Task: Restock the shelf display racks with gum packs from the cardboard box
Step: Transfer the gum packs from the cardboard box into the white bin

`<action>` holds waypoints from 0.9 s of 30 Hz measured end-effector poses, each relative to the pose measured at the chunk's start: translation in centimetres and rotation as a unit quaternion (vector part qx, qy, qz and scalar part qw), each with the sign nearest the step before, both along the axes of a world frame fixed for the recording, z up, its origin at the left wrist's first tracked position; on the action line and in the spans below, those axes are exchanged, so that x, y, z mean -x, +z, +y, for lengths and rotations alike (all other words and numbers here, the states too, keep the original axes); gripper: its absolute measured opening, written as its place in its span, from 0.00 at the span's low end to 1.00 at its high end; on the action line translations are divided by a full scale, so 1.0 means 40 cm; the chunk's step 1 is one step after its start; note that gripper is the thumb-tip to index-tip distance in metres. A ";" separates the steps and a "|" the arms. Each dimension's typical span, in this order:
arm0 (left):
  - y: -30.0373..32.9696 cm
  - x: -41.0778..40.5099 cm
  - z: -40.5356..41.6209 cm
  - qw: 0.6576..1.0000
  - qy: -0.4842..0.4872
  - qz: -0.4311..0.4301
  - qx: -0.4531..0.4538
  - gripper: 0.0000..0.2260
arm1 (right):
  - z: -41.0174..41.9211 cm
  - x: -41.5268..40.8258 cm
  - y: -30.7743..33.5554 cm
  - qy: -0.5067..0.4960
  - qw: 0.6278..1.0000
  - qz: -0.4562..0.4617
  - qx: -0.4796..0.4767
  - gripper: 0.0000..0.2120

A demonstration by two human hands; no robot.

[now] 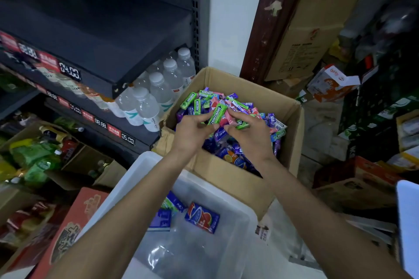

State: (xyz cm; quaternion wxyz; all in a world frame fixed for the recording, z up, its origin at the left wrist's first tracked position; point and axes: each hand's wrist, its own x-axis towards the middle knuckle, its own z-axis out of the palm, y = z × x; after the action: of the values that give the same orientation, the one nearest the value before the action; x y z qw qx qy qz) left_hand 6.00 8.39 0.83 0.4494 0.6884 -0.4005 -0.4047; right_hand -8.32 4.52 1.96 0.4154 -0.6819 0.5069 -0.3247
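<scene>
- Both hands reach into the box (231, 179), over heaped gum packs (238, 106).
- Left hand (192, 131) pinches a green pack (217, 113).
- Right hand (248, 132) curls round pink packs (227, 119).
- Clear bin (136, 179) sits just before the box.

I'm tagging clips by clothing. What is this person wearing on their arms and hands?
Nothing that shows: both forearms are bare up to the frame's lower edge, with no sleeves, gloves, watch or rings visible on the left hand or right hand.
</scene>
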 end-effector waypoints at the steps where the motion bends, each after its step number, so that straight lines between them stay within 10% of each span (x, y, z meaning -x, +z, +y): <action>1: 0.011 -0.020 0.032 1.000 -0.006 -0.004 0.009 0.19 | 0.032 -0.017 0.008 -0.002 1.000 -0.004 0.000 0.20; 16: -0.246 -0.193 0.449 0.983 -0.058 -0.086 -0.154 0.15 | 0.419 -0.209 -0.279 0.057 0.986 0.073 -0.136 0.16; 27: -0.276 -0.192 0.399 0.946 -0.094 -0.260 -0.169 0.16 | 0.383 -0.181 -0.301 0.123 0.962 0.240 -0.032 0.18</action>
State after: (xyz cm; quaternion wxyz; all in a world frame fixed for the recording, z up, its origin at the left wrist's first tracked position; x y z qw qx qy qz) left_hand 13.67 24.36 -10.19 0.1664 0.7946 -0.4926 -0.3136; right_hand -1.09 19.86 -10.08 0.3403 -0.7833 0.5139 -0.0816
